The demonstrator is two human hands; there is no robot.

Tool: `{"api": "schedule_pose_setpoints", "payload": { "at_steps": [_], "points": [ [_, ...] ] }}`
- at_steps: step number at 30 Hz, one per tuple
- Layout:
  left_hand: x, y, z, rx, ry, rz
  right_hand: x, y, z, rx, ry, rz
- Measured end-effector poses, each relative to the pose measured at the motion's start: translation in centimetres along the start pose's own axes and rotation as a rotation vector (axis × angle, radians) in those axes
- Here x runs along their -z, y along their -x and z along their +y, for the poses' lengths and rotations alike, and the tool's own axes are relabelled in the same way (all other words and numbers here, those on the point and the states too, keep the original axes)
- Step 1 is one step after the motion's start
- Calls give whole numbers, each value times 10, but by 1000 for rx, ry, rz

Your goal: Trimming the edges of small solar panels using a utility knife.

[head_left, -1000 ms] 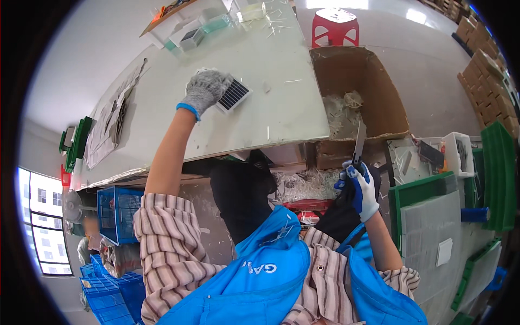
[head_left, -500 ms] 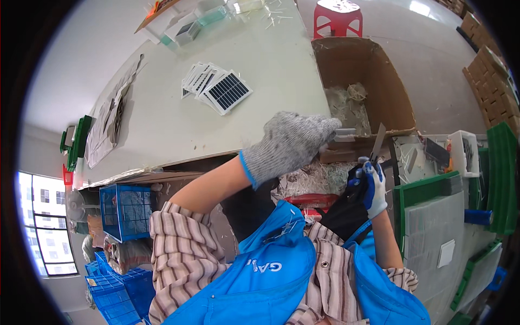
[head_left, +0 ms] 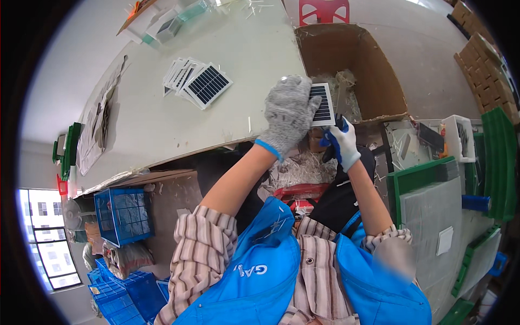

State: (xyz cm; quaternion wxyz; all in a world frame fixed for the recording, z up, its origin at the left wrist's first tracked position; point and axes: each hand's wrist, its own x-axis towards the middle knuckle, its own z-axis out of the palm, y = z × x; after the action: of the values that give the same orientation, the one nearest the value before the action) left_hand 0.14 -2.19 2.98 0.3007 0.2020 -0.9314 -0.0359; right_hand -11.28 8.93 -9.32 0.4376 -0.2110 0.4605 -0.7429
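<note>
A small solar panel [head_left: 322,105] with dark cells and a white border is held by my left hand [head_left: 288,116], in a grey knit glove, at the table's right edge. Its face is turned up, with my thumb across it. My right hand [head_left: 345,145], in a white and blue glove, is closed around a utility knife [head_left: 341,102]. The grey blade points away from me along the panel's right edge; I cannot tell whether it touches. Several similar panels [head_left: 207,85] lie fanned in a pile on the pale table [head_left: 244,59].
An open cardboard box [head_left: 385,81] with clear scraps inside stands right of the table. Pale shavings [head_left: 303,169] lie below my hands. Green-framed trays [head_left: 398,181] and a white bin [head_left: 459,138] are on the right; a blue crate [head_left: 123,216] is at left.
My left hand has turned the panel from edge-on to face up. My right hand has brought the knife leftward to the panel's edge. The view has shifted slightly.
</note>
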Motion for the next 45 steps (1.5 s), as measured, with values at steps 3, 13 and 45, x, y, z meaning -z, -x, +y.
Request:
{"api": "schedule_pose_setpoints", "payload": {
  "at_steps": [3,13,45],
  "points": [
    [-22,8,4,-8,-113,127,2,5,16,6,16,81],
    [-29,-10,4,17,19,111,-5,-10,10,211,218,-25],
    [-28,3,17,117,-95,-17,-11,-41,71,177,-594,201]
  ]
}}
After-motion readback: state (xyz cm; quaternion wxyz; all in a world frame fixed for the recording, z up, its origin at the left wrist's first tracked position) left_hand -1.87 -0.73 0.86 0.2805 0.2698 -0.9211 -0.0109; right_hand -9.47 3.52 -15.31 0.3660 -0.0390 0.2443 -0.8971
